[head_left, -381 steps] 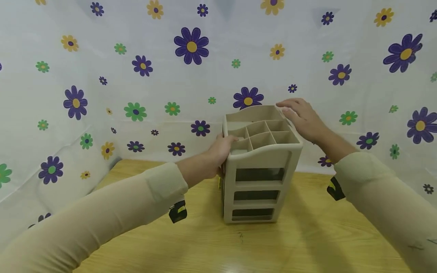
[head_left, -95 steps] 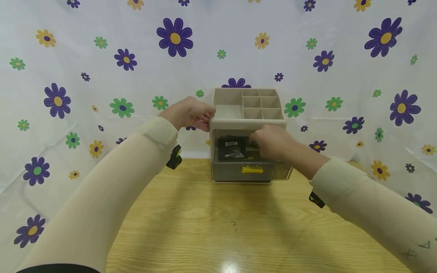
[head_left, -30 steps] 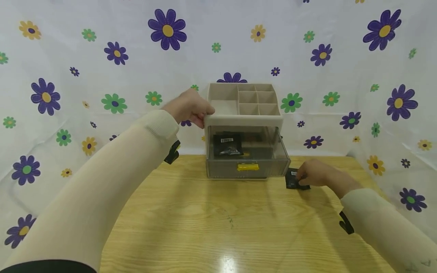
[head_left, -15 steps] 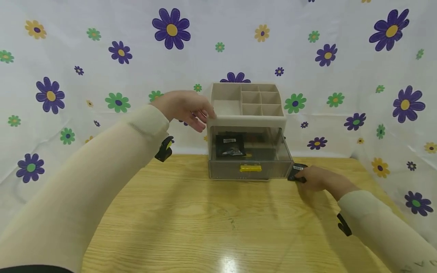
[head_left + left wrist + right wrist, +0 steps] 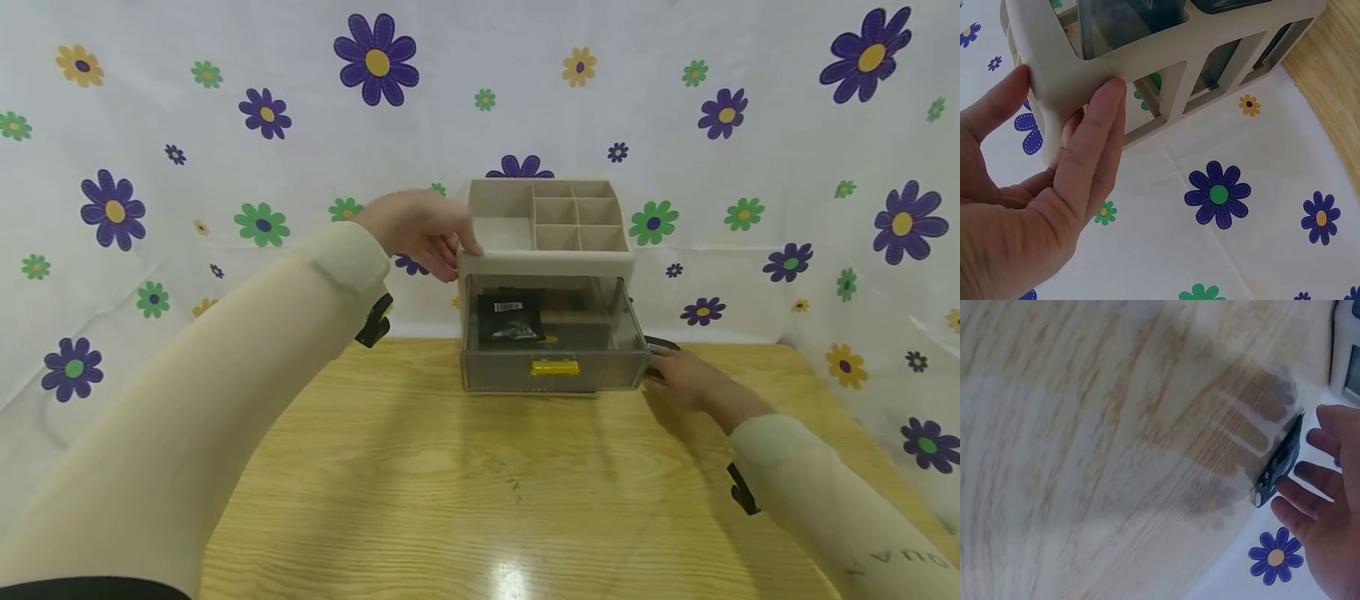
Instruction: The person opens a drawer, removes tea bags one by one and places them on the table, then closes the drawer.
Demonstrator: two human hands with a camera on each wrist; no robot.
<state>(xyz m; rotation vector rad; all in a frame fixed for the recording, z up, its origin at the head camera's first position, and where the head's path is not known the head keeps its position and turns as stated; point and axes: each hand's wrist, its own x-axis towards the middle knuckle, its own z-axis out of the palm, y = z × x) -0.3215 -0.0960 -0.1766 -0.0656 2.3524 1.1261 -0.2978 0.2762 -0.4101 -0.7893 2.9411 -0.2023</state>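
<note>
The desktop drawer organizer (image 5: pixel 546 265) now faces forward; the right hand (image 5: pixel 684 379) is beyond the drawer (image 5: pixel 498 372), the black packet (image 5: pixel 1282 456) at its fingertips farther back than one second earlier.

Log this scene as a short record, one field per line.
Organizer: beige; top has one large section at left, six small ones at right
Drawer: see-through, pulled out, yellow handle
Inner packet: black, pale label, in the drawer
Loose packet: black, right of the drawer, partly hidden in the head view
Left hand: grips the organizer's upper left corner
Right hand: fingers spread at the loose packet
Table: wood-grained
Backdrop: white, flowered
</note>
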